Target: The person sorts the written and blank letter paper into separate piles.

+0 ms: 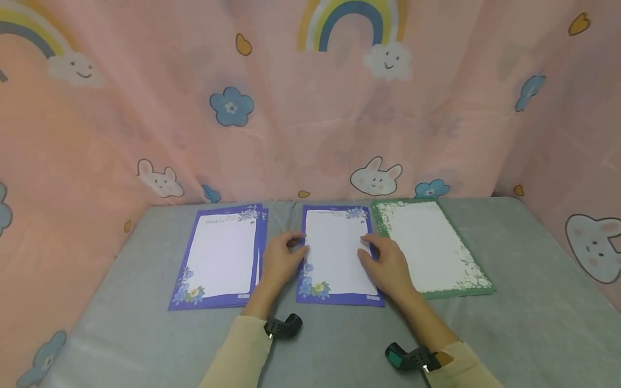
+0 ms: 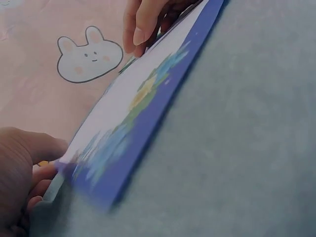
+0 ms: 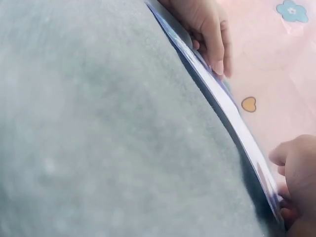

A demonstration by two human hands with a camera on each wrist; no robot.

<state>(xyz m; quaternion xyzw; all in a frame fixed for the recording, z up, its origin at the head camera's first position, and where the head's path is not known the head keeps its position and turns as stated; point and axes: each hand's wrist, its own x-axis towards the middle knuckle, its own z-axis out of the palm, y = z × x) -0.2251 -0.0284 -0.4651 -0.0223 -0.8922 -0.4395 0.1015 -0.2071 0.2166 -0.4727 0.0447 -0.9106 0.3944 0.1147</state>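
Observation:
A sheet of paper (image 1: 335,258) with a purple border and blue flowers is in the middle of the head view. At its left edge my left hand (image 1: 282,258) pinches it between thumb and fingers. My right hand (image 1: 391,265) grips the right edge, its thumb over the white face. In the right wrist view the sheet (image 3: 229,111) is seen nearly edge-on, with a dark shadow beneath. The left wrist view has the left thumb (image 2: 47,148) on the sheet's corner, and the fingers beneath are partly hidden.
Left of the hands lies a stack of matching purple-bordered sheets (image 1: 223,253), slightly fanned. On the right are green-bordered sheets (image 1: 432,248), partly behind the right hand. A grey cloth (image 1: 121,334) covers the table, and a pink patterned curtain (image 1: 291,134) hangs behind it.

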